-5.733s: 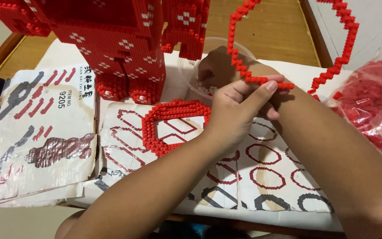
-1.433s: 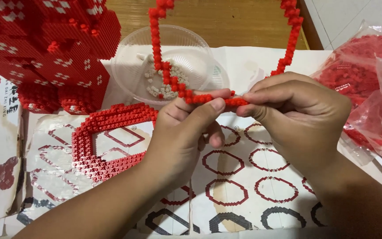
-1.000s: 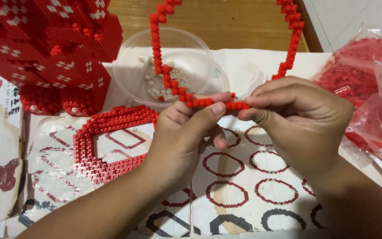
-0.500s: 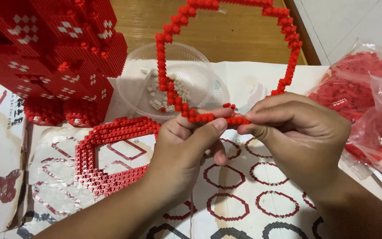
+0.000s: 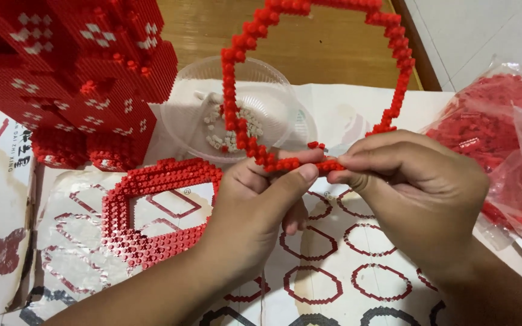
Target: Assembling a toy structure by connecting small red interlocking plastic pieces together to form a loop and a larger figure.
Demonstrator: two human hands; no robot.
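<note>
Head cam looks straight down at both hands pinching the bottom edge of a thin red brick ring (image 5: 237,90), which stands upright over the instruction sheet (image 5: 333,265). Left hand (image 5: 261,211) grips it with the thumb on top, and right hand (image 5: 418,193) clamps the same stretch from the other side, fingertips nearly meeting. Behind the ring sits a clear plastic bowl (image 5: 194,130) with some pale little bricks inside. Left of the ring a thicker red brick frame (image 5: 152,211) lies flat on the sheet, with a big red brick model (image 5: 74,72) past it. Right of the ring are bags of red bricks (image 5: 502,133).
</note>
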